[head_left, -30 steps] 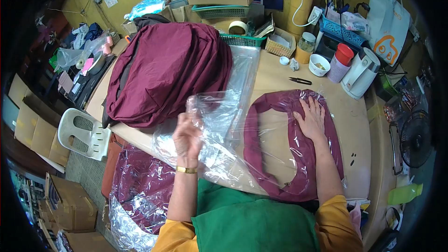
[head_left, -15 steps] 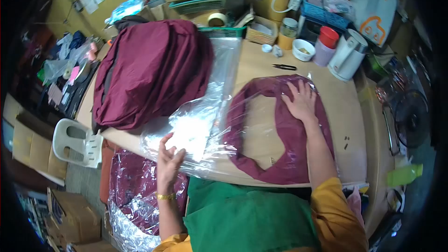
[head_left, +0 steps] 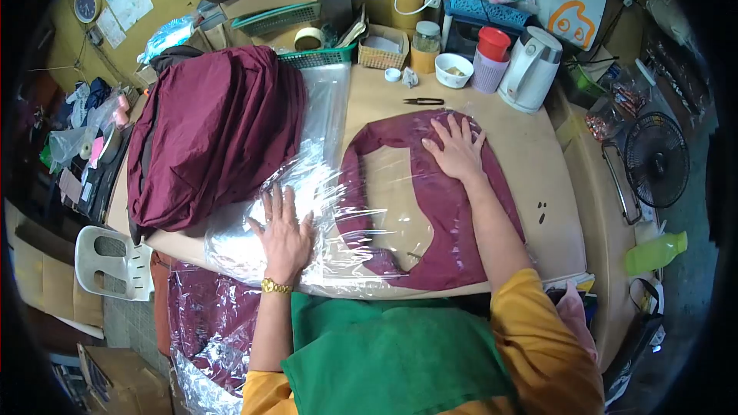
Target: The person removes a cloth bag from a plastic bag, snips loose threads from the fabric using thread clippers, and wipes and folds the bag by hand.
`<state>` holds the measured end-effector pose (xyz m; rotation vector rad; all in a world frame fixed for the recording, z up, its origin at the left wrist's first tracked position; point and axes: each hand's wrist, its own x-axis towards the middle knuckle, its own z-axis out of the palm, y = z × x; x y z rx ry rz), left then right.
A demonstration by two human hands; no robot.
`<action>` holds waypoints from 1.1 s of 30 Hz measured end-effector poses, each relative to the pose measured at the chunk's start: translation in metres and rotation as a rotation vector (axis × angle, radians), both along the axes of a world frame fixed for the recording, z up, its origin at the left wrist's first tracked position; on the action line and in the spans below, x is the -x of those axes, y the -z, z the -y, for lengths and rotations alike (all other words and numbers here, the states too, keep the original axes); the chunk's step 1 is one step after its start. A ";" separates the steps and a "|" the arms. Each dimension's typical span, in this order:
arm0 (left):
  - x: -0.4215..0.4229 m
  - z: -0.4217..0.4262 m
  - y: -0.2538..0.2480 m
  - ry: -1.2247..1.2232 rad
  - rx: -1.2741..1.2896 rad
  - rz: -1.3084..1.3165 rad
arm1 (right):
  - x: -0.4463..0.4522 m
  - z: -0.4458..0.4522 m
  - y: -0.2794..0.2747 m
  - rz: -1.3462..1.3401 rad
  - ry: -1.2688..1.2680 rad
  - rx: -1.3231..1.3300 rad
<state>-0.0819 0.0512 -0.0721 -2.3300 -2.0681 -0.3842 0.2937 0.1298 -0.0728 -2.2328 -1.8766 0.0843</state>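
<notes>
A maroon cloth piece [head_left: 453, 219] lies on the table under clear plastic, bent round an opening that shows the tabletop. My right hand [head_left: 457, 147] rests flat on its upper right part with fingers spread. My left hand [head_left: 284, 234], with a gold watch [head_left: 275, 286] at the wrist, is spread on the loose clear plastic [head_left: 231, 242] to the left of the cloth. A tall pile of maroon fabric [head_left: 219, 138] stands at the table's left, beside flat clear plastic sheets [head_left: 327, 104].
Black snips [head_left: 423, 101] lie beyond the cloth. Along the back stand a green basket [head_left: 319, 57], a white bowl [head_left: 453, 71], a lidded cup [head_left: 490, 69] and a kettle [head_left: 532, 69]. Plastic-wrapped maroon fabric [head_left: 211, 311] hangs below the front left edge; a white stool [head_left: 115, 261] is further left.
My left hand has let go of the raised plastic and come down flat on it. The plastic now lies lower over the cloth. My right hand stays on the cloth while the view has shifted.
</notes>
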 end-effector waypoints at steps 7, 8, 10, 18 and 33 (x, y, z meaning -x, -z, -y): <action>0.023 0.014 -0.012 -0.031 -0.302 0.288 | -0.043 0.018 -0.050 -0.416 -0.289 -0.074; 0.025 0.018 -0.015 -0.071 -0.297 0.365 | -0.045 0.045 -0.057 -0.338 -0.227 -0.122; 0.022 0.019 -0.015 -0.144 -0.254 0.438 | -0.035 0.104 -0.078 -0.261 -0.075 -0.127; 0.077 0.046 -0.039 -0.036 -0.303 0.813 | 0.016 0.165 -0.053 -0.571 -0.018 -0.250; 0.316 0.405 -0.006 -1.497 -0.329 0.144 | 0.430 0.118 -0.044 -0.768 -1.344 -0.131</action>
